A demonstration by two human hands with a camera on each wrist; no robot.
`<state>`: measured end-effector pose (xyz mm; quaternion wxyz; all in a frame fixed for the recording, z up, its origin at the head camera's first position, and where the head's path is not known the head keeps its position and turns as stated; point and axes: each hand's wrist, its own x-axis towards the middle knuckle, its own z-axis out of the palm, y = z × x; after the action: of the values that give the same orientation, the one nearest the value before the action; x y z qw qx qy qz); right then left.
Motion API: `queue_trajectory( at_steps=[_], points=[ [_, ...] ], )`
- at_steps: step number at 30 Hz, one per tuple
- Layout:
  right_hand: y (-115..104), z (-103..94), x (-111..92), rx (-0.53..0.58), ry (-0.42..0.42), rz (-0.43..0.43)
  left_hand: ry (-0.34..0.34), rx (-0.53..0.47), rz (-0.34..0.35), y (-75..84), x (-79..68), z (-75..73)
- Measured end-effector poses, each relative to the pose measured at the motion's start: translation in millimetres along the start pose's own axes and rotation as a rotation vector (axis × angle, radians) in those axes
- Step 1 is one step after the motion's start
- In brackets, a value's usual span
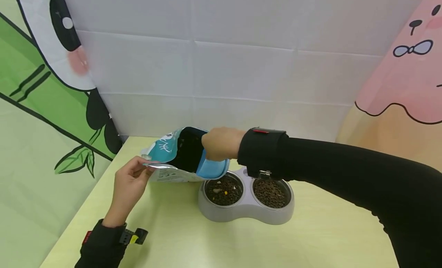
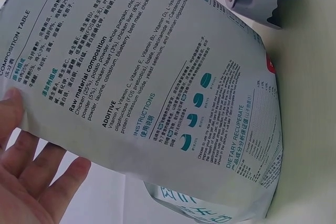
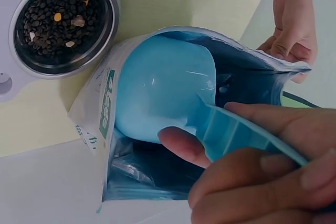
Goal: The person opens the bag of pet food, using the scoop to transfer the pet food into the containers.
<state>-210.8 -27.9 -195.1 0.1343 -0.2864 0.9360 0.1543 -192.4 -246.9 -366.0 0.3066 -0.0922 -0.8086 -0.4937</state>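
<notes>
A teal and white pet food bag [image 1: 162,149] stands tilted with its mouth spread wide. My left hand [image 1: 129,183] pinches a corner of its rim, seen also in the right wrist view. Printed text covers the bag's back panel [image 2: 131,87] in the left wrist view. My right hand [image 1: 221,143] grips the handle of a blue scoop [image 3: 163,85], whose underside faces up at the mouth of the bag. Dark inside the bag hides its contents. Below stands a grey double feeder [image 1: 246,208], with brown kibble [image 1: 270,193] in both metal bowls.
A pale yellow table [image 1: 179,241] bears the feeder and the bag. Behind it hangs a whitish cloth [image 1: 241,68] with cartoon animals. Yellow and pale bits [image 3: 77,21] lie among the kibble in the left bowl.
</notes>
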Motion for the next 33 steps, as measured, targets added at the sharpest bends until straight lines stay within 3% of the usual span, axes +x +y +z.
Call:
queue_trajectory(
  at_steps=[6,18,33],
  points=[
    [-2,7.5,9,0.010,0.022,0.005,-0.007,-0.008,0.005,0.3,0.0,0.5],
    [-3,21.7,16,0.140,0.093,-0.050,-0.014,0.008,-0.011,-1.8,0.3,-0.8],
    [-7,43.1,41,0.181,0.182,-0.079,-0.002,0.005,-0.013,-1.1,0.7,-1.4]
  ],
)
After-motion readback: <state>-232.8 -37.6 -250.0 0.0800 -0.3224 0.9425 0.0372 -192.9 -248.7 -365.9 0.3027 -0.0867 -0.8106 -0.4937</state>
